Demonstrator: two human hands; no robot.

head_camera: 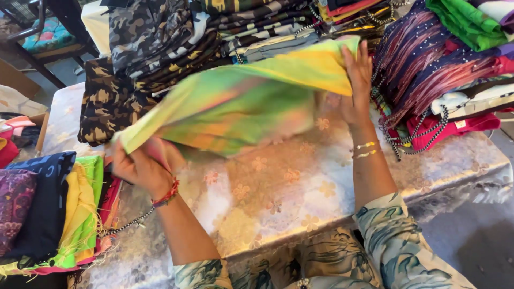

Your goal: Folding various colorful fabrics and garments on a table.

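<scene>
A table (pixel 455 160) under a pale floral plastic cover fills the view, ringed by stacked clothes: camouflage garments (pixel 155 37) at the back, purple beaded pieces (pixel 428 59) right, a folded bright pile (pixel 69 208) left. Above the cover hangs a green-yellow cloth (pixel 241 101), stretched between two hands. The left hand (pixel 136 168) pinches its lower corner; the right hand (pixel 356 80) grips the upper edge. Even tension and matched corners would likely give a cleaner fold. A chair (pixel 37 32) stands beyond.
</scene>
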